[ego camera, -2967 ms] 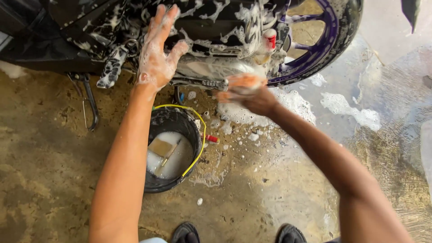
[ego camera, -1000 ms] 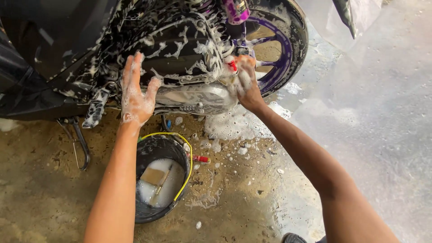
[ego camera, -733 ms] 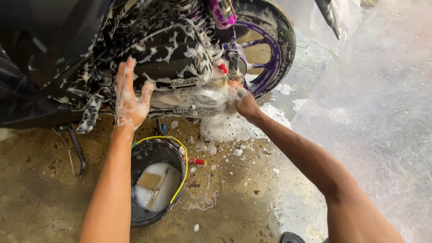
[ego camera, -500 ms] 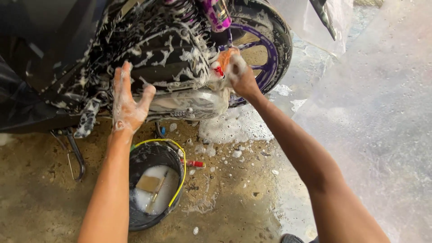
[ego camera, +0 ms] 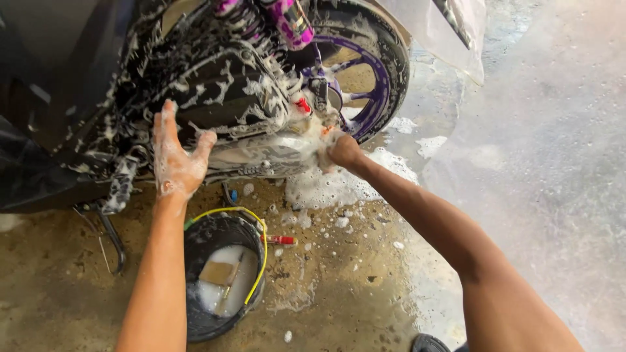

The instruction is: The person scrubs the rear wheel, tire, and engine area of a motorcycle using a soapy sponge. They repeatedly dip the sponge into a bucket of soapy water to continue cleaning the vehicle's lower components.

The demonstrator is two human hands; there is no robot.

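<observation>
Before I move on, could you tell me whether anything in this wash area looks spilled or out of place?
Mostly expected mess: foam has run off the motorcycle onto the wet floor beneath the right hand. One small oddity: a little red item lies loose on the floor beside the black bucket, near the left hand's forearm.

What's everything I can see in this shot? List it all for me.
motorcycle: one, black, foam-covered, across the top.
rear wheel: one, black tyre with purple rim, top centre.
shock spring: one, pink-purple, above the wheel.
kickstand: one, dark metal, lower left.
bucket: one, black with yellow handle, on the floor below the bike; soapy water and a tan sponge inside.
small tool: one, red, beside the bucket.
foam patches: several, white, on the wet concrete floor.
shoe: one, dark, bottom edge.
left hand: soapy, open, flat against the bike.
right hand: closed on a foamy pad.
</observation>
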